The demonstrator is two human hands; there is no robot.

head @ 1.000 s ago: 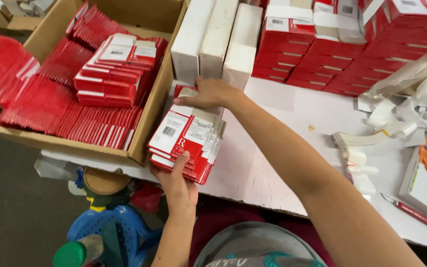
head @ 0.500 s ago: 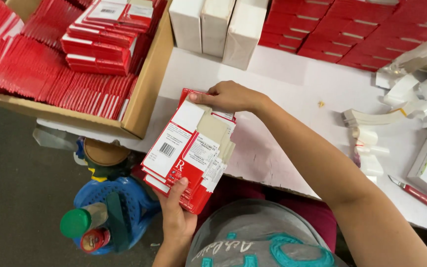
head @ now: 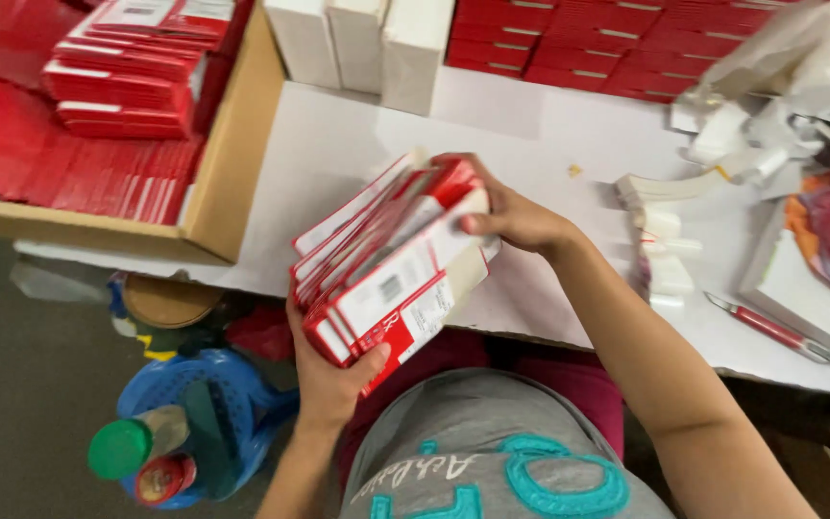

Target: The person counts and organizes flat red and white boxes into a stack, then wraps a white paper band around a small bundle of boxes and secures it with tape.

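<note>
Lifted off the counter (head: 357,154) and tilted since the earlier frame, the stack of flat red-and-white cartons (head: 386,269) sits above the lap, clamped between left hand (head: 333,375) under its near end and right hand (head: 516,219) on its far end, beside the cardboard box (head: 228,163).

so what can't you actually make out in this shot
- Head view: the stack of flat red-and-white cartons is motion-blurred, so how many there are is unclear.
- The left hand has its palm hidden under that stack; the right hand has its fingertips hidden behind it.
- The brown cardboard box is cut off by the left edge.
</note>
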